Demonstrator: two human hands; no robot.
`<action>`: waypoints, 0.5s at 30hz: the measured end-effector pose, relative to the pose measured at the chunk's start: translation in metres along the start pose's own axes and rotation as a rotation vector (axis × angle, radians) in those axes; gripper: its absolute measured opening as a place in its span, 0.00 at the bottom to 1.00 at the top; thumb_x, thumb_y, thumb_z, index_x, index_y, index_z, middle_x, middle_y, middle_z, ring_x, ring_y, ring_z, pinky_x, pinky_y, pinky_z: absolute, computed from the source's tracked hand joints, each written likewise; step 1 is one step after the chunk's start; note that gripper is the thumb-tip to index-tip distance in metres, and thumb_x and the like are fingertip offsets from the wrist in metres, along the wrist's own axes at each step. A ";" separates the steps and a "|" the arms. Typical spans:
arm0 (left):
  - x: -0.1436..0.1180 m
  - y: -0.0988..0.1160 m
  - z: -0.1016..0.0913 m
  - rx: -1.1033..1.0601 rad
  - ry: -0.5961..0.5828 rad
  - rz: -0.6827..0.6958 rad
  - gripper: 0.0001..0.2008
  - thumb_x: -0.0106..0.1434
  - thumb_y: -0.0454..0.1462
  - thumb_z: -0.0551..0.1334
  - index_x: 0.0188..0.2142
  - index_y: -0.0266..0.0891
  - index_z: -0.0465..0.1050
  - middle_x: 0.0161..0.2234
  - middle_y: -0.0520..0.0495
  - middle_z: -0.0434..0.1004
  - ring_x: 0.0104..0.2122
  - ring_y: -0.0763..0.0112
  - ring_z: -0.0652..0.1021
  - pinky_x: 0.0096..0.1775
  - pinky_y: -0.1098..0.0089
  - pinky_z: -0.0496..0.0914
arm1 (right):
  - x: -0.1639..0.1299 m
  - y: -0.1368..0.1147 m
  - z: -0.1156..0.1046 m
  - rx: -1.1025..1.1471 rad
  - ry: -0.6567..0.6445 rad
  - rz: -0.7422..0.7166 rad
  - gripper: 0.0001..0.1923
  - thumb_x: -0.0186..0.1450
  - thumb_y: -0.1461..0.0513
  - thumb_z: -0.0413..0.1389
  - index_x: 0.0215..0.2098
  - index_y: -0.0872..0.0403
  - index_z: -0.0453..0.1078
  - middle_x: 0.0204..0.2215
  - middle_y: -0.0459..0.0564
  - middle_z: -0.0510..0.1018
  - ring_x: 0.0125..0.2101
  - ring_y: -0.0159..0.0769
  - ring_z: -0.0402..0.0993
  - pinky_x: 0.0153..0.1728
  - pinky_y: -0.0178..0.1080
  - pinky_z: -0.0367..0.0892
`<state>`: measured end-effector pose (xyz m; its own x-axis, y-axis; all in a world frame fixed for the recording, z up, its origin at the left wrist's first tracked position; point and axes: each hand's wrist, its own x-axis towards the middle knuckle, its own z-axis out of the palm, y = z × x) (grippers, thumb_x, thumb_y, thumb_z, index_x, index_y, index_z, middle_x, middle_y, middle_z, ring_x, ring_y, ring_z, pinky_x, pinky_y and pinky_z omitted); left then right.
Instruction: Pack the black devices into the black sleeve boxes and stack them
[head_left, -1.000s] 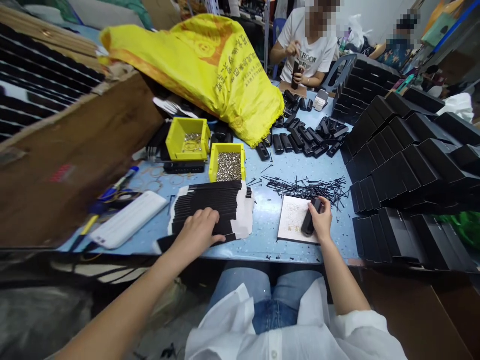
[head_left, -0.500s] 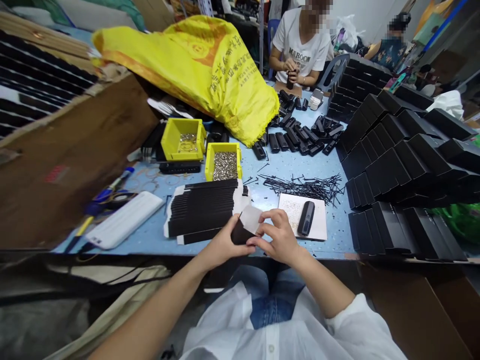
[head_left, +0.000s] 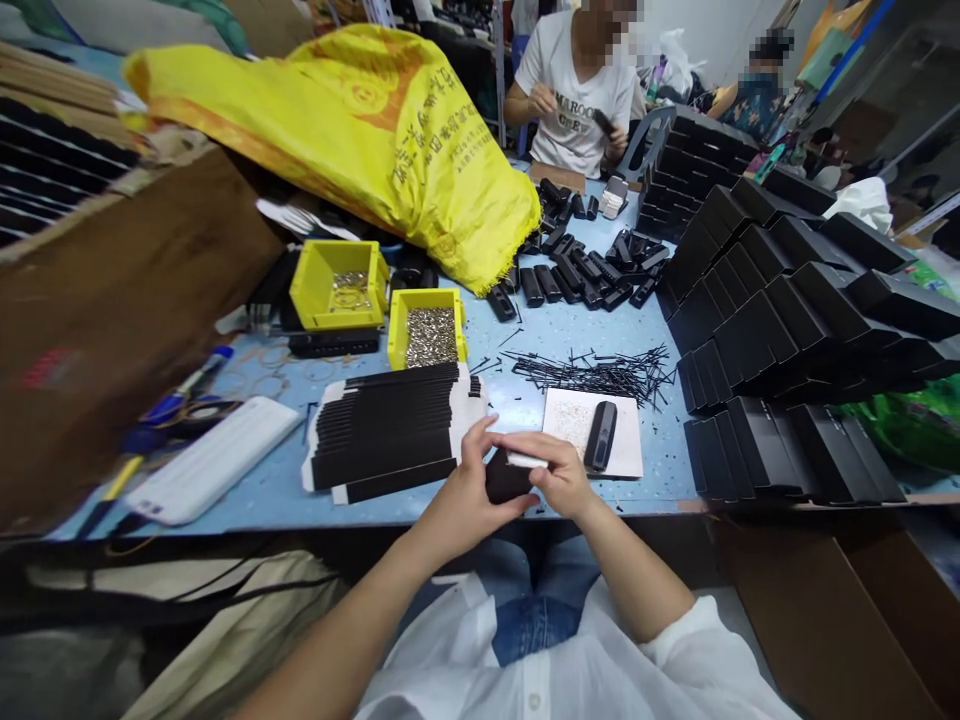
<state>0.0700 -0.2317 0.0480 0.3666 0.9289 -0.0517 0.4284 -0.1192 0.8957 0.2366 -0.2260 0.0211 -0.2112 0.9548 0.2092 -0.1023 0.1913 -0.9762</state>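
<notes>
One black carton [head_left: 504,484] in work, lower centre of the frame, just right of the flat carton stack [head_left: 386,422]. Left hand [head_left: 459,500] grasps its body; right hand [head_left: 564,482] grips the end with the white flap [head_left: 527,460] (inner folds hidden by fingers, can't tell if anything's inside). Judged part-formed: body opened out, end not closed yet.

Left, as far as it shows: plenty of flat blanks in that stack, centre-left. One black device [head_left: 601,437] lies loose on the white board [head_left: 628,440], right of the hands, touched by neither. More loose devices [head_left: 585,270] sit in a pile, upper centre-right.

Done, by the look of it: rows of formed black boxes [head_left: 757,330] piled at the right of the frame; whether they're filled, can't tell. Co-worker [head_left: 576,95] at top centre-right holds a dark piece; own work, apart from this carton.
</notes>
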 end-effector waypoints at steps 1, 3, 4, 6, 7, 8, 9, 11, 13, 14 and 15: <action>0.001 0.000 0.002 -0.041 0.022 -0.035 0.50 0.51 0.43 0.69 0.65 0.41 0.40 0.54 0.34 0.67 0.51 0.53 0.75 0.50 0.58 0.69 | -0.001 -0.005 0.000 -0.016 -0.032 -0.005 0.20 0.63 0.48 0.57 0.48 0.48 0.76 0.50 0.51 0.77 0.52 0.42 0.72 0.56 0.47 0.64; 0.004 0.000 0.005 -0.106 0.004 -0.078 0.54 0.51 0.42 0.69 0.67 0.41 0.34 0.52 0.34 0.70 0.48 0.54 0.77 0.50 0.58 0.69 | -0.004 -0.011 0.005 -0.011 -0.015 0.065 0.16 0.65 0.52 0.56 0.48 0.47 0.76 0.49 0.50 0.78 0.51 0.42 0.74 0.55 0.47 0.65; 0.006 0.001 0.007 -0.126 -0.018 -0.090 0.55 0.51 0.41 0.69 0.68 0.41 0.34 0.50 0.35 0.71 0.47 0.54 0.78 0.49 0.59 0.69 | -0.006 -0.013 0.008 -0.012 0.041 0.088 0.15 0.65 0.53 0.56 0.48 0.47 0.76 0.47 0.50 0.79 0.49 0.41 0.75 0.54 0.47 0.67; 0.008 0.001 0.009 -0.170 -0.059 -0.104 0.54 0.50 0.40 0.70 0.68 0.42 0.37 0.47 0.38 0.74 0.44 0.54 0.78 0.48 0.58 0.70 | -0.011 -0.013 0.013 -0.064 0.130 0.046 0.15 0.67 0.55 0.53 0.48 0.47 0.75 0.47 0.50 0.79 0.50 0.41 0.75 0.54 0.47 0.67; 0.009 0.000 0.010 -0.201 -0.072 -0.114 0.54 0.49 0.40 0.70 0.68 0.42 0.39 0.45 0.39 0.75 0.44 0.54 0.79 0.48 0.58 0.70 | -0.013 -0.013 0.011 -0.119 0.134 -0.010 0.15 0.68 0.55 0.52 0.49 0.47 0.75 0.49 0.51 0.78 0.51 0.40 0.74 0.55 0.47 0.66; 0.010 -0.001 0.012 -0.231 -0.077 -0.133 0.53 0.49 0.40 0.71 0.68 0.41 0.42 0.44 0.40 0.76 0.44 0.53 0.79 0.48 0.58 0.70 | -0.015 -0.013 0.005 -0.193 0.095 -0.063 0.16 0.68 0.56 0.51 0.51 0.47 0.74 0.51 0.50 0.76 0.53 0.40 0.72 0.56 0.47 0.65; 0.011 -0.003 0.013 -0.264 -0.068 -0.163 0.52 0.48 0.40 0.71 0.67 0.41 0.44 0.43 0.41 0.77 0.44 0.53 0.78 0.49 0.58 0.70 | -0.016 -0.013 -0.005 -0.285 0.014 -0.089 0.17 0.69 0.57 0.49 0.54 0.47 0.72 0.55 0.50 0.73 0.55 0.39 0.70 0.58 0.47 0.63; 0.013 -0.008 0.014 -0.354 -0.030 -0.252 0.51 0.48 0.40 0.72 0.67 0.41 0.46 0.43 0.42 0.77 0.44 0.55 0.78 0.50 0.59 0.69 | -0.018 -0.016 -0.038 -0.546 -0.195 -0.049 0.22 0.69 0.62 0.47 0.60 0.47 0.65 0.61 0.50 0.65 0.62 0.40 0.60 0.62 0.49 0.57; 0.016 -0.016 0.012 -0.558 -0.036 -0.360 0.48 0.51 0.40 0.71 0.66 0.45 0.47 0.45 0.43 0.76 0.45 0.58 0.78 0.49 0.60 0.70 | -0.020 -0.021 -0.080 -0.889 -0.368 0.064 0.27 0.65 0.68 0.48 0.62 0.48 0.62 0.66 0.50 0.56 0.67 0.44 0.46 0.65 0.57 0.44; 0.018 -0.019 0.010 -0.712 -0.058 -0.405 0.45 0.52 0.39 0.70 0.65 0.48 0.48 0.46 0.44 0.76 0.44 0.59 0.78 0.47 0.61 0.72 | -0.022 -0.023 -0.100 -1.032 -0.428 0.116 0.29 0.62 0.70 0.50 0.61 0.49 0.63 0.67 0.51 0.54 0.68 0.48 0.41 0.64 0.61 0.38; 0.021 -0.023 0.009 -0.879 -0.073 -0.442 0.41 0.54 0.37 0.68 0.64 0.50 0.51 0.46 0.45 0.76 0.43 0.60 0.79 0.45 0.62 0.73 | -0.025 -0.024 -0.116 -1.117 -0.462 0.149 0.29 0.60 0.72 0.51 0.58 0.50 0.66 0.66 0.53 0.56 0.68 0.51 0.40 0.63 0.64 0.34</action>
<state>0.0756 -0.2131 0.0226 0.3836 0.7997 -0.4619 -0.2161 0.5640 0.7970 0.3575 -0.2277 0.0330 -0.4986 0.8569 -0.1310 0.7977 0.3943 -0.4563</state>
